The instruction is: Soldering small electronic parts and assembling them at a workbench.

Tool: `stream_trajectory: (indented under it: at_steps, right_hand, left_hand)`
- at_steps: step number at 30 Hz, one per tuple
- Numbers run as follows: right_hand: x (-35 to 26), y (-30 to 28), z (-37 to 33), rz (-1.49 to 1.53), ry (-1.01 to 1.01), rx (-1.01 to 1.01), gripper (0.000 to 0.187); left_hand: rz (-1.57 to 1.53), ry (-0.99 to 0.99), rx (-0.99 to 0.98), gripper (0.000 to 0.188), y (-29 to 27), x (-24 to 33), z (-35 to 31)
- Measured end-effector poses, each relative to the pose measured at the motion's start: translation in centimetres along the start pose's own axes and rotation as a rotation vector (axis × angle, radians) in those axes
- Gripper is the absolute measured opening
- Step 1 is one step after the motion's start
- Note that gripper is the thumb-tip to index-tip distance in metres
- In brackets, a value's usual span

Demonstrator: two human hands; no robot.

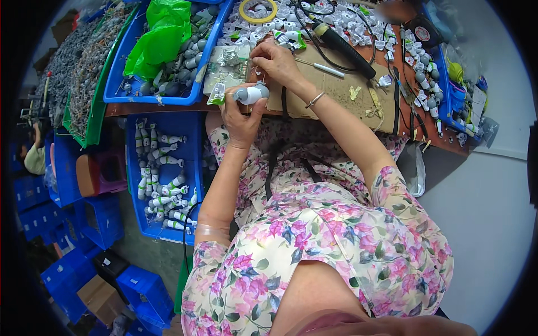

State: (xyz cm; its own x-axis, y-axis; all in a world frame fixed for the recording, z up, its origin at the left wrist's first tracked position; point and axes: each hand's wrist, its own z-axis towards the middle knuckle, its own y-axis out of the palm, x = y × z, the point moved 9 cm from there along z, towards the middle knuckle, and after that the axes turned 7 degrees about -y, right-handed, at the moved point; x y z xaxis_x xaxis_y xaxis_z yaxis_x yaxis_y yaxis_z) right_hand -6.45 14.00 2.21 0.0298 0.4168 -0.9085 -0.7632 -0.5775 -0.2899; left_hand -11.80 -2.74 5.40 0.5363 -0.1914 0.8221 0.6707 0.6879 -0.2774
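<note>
My left hand [241, 120] is wrapped round a grey-and-white rounded plastic part [252, 94], held over the table's near edge. Beside its fingers is a small white-and-green plastic piece [217, 94]; whether the two are joined, I cannot tell. My right hand [279, 66] is just above and to the right, its thumb and forefinger pinched together near a thin strand. What the pinch holds is too small to make out. Small silvery bits [230, 57] lie on a pale board [209, 77] left of the right hand. Behind its knuckles is a green-and-white part [290, 38].
A cardboard sheet [314, 101] bears a thin rod with a white handle [329, 70] and a black cylindrical corded tool [348, 51]. White plastic pieces and a yellow tape roll [258, 17] lie behind. Blue bins [151, 101] [193, 235] of parts flank my left side.
</note>
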Motion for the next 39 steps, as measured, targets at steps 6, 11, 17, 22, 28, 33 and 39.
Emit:
stream_trajectory:
  at_steps: [6,11,17,22,28,33,39]
  right_hand:
    - [1.4,1.3,-0.7,0.403,0.315,-0.104,0.011]
    - [1.9,1.7,-1.0,0.441,0.451,-0.179,0.011]
    - [2.0,2.0,-0.8,0.363,0.450,-0.245,0.017]
    - [3.0,2.4,-0.5,0.309,0.367,-0.228,0.018]
    - [2.9,2.5,-0.4,0.311,0.315,-0.198,0.021]
    - [2.6,2.5,-0.6,0.375,0.388,-0.213,0.022]
    - [2.5,2.7,-0.6,0.272,0.364,-0.249,0.019]
  left_hand:
    - [0.051,0.014,0.022,0.039,-0.7,-0.5,0.9]
    - [0.074,0.012,0.004,0.039,-0.8,-1.1,1.8]
    - [-0.001,-0.046,-0.023,0.040,-0.6,-2.1,2.4]
    - [0.109,-0.019,-0.012,0.043,-0.6,-2.7,2.3]
    - [0.197,-0.033,0.033,0.051,-0.8,-3.0,2.1]
    - [0.205,-0.012,0.044,0.052,-0.8,-3.0,2.0]
    - [0.226,0.017,0.043,0.053,-0.8,-2.8,2.0]
